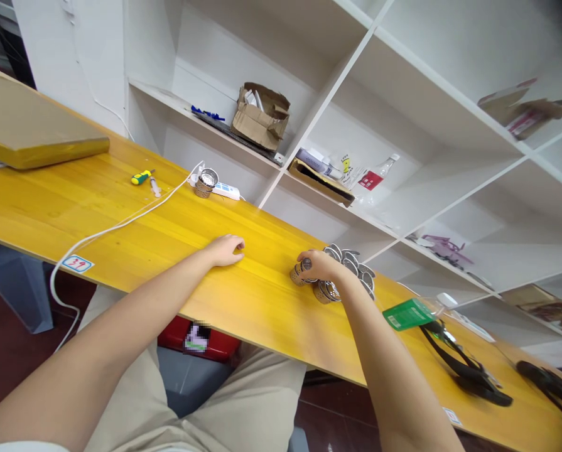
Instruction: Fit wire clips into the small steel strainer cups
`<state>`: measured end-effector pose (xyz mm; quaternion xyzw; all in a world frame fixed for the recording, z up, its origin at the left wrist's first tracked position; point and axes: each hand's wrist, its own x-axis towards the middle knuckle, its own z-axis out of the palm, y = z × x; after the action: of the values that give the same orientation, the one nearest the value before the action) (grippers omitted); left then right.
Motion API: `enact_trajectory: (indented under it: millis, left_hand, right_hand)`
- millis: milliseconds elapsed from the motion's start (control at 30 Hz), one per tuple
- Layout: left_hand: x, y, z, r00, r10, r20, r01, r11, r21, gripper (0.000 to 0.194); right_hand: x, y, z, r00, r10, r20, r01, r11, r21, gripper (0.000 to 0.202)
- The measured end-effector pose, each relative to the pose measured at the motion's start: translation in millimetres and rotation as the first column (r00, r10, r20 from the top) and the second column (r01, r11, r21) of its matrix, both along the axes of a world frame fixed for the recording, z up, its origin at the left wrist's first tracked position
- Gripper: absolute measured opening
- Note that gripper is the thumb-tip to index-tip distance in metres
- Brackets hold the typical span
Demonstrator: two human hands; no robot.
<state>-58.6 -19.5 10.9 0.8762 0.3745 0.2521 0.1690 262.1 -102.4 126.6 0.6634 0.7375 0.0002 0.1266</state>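
Observation:
My left hand point(227, 250) rests on the yellow table point(262, 301) with its fingers loosely curled and apart, holding nothing. To its right, my right hand point(316, 265) has its fingers round a small perforated metal cup point(297, 274) at the left edge of a group of such cups. Several more metal cups point(350, 262) lie bunched behind and beside my right wrist, some tipped on their sides. Further left, near the back edge, one or more similar cups point(205, 182) stand by a white power strip point(226, 190).
A screwdriver point(142, 177) and a small syringe-like item point(155, 187) lie at the left near a white cable point(120, 224). A large flat box point(36, 125) is at far left. On the right are a green-labelled bottle point(410, 312) and black straps point(469, 370). White shelves point(384, 226) stand behind.

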Motion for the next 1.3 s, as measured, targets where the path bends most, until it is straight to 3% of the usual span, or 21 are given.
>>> enact_trajectory:
  millis: [167, 600, 800, 933, 1100, 1200, 1300]
  left_hand:
    - [-0.2, -0.5, 1.1, 1.0, 0.001, -0.002, -0.001, 1.0, -0.006, 0.029]
    - [-1.2, -2.4, 4.3, 1.0, 0.003, -0.014, -0.003, 1.0, -0.009, 0.028]
    - [8.4, -17.4, 6.6, 0.997, -0.072, 0.016, 0.072, 0.997, -0.003, 0.032]
    - [52.4, -36.7, 15.4, 0.97, -0.242, 0.022, 0.243, 0.965, -0.099, 0.049]
    - [140.6, -42.0, 27.4, 0.912, -0.36, 0.196, 0.397, 0.895, -0.205, 0.096]
    - [179.2, -34.8, 19.5, 0.865, -0.36, 0.349, 0.466, 0.833, -0.297, 0.111]
    - [195.4, -30.6, 4.0, 0.821, -0.365, 0.44, 0.523, 0.79, -0.321, 0.101]
  right_hand:
    - [4.6, -6.3, -1.8, 0.995, 0.0, -0.102, 0.008, 0.997, 0.077, 0.054]
    - [7.7, -11.1, -13.6, 0.993, 0.087, -0.079, -0.079, 0.992, 0.097, 0.045]
    - [8.0, -23.9, -13.2, 0.98, 0.136, -0.146, -0.118, 0.985, 0.124, 0.054]
    - [9.6, -31.5, -11.1, 0.973, 0.138, -0.184, -0.109, 0.981, 0.158, 0.065]
    - [6.5, -42.3, 0.8, 0.976, 0.113, -0.187, -0.084, 0.984, 0.158, 0.075]
    - [9.7, -50.6, 11.1, 0.975, 0.099, -0.198, -0.065, 0.983, 0.171, 0.076]
    - [20.7, -59.7, 19.6, 0.973, 0.079, -0.217, -0.038, 0.982, 0.187, 0.073]
